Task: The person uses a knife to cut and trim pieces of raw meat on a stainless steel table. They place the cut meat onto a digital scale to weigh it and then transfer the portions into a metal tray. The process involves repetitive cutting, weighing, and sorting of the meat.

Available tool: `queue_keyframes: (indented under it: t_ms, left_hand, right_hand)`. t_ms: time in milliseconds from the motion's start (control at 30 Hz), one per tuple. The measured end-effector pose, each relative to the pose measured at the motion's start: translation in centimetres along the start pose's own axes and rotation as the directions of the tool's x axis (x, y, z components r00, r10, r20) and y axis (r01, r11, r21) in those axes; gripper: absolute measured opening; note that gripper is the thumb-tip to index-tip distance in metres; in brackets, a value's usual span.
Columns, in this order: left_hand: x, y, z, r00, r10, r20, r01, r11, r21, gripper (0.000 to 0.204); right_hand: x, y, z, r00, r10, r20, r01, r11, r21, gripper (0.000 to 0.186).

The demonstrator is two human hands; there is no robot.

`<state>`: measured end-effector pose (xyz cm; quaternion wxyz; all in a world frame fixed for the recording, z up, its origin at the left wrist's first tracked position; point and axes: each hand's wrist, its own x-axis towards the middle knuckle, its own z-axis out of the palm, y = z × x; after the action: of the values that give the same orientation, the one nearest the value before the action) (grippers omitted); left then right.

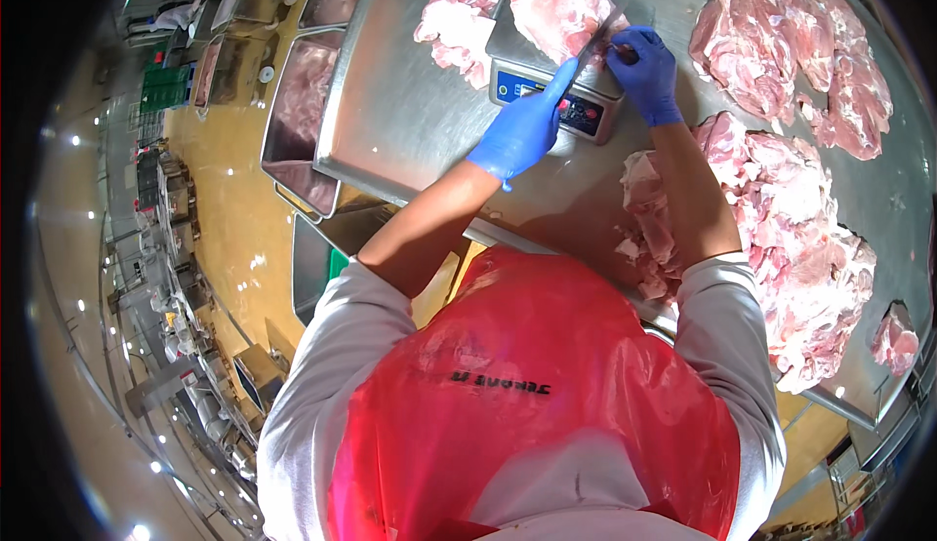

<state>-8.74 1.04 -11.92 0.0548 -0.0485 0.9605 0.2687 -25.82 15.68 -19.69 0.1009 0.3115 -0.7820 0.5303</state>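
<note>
My left hand [522,138], in a blue glove, is closed round the handle of a knife [594,41]. The blade points up and away to the right, along the right side of a large piece of raw pink meat [553,4]. That piece lies on the platform of a bench scale [506,45] with a blue and dark front panel. My blue-gloved right hand [648,75] is beside the blade, at the scale's right edge. Its fingers are curled in a pinch; a small reddish bit shows at them, too small to name.
Several pieces of meat lie on the metal table [390,92]: a small heap [457,26] left of the scale, large slabs [747,53] at the far right, and a big pile [795,248] near my right arm. Metal tubs [268,151] with meat stand off the table's left edge.
</note>
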Motion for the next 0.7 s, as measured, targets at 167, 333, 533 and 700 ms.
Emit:
queue_keyframes:
  t_ms: [167,333,533,700]
  left_hand:
    - [-5.1,-0.5,-2.6,0.986,-0.076,0.149,0.077,0.997,-0.001,0.074]
    - [-8.1,1.1,-7.5,0.962,-0.099,0.256,0.137,0.982,-0.133,0.071]
    - [-0.5,1.7,-3.5,0.989,0.099,-0.111,-0.111,0.988,-0.109,0.066]
    - [3.8,1.2,-0.3,0.998,0.024,-0.06,-0.029,0.996,-0.088,0.064]
  right_hand:
    - [0.5,1.4,-0.6,0.994,-0.013,-0.11,0.018,0.999,0.051,0.02]
    - [1.3,2.7,-3.1,0.981,0.186,-0.047,-0.175,0.969,0.175,0.025]
    - [0.3,2.8,-3.4,1.0,-0.01,-0.015,0.012,0.988,0.157,0.016]
    - [0.4,1.8,-5.2,0.946,0.313,0.082,-0.323,0.899,0.295,0.012]
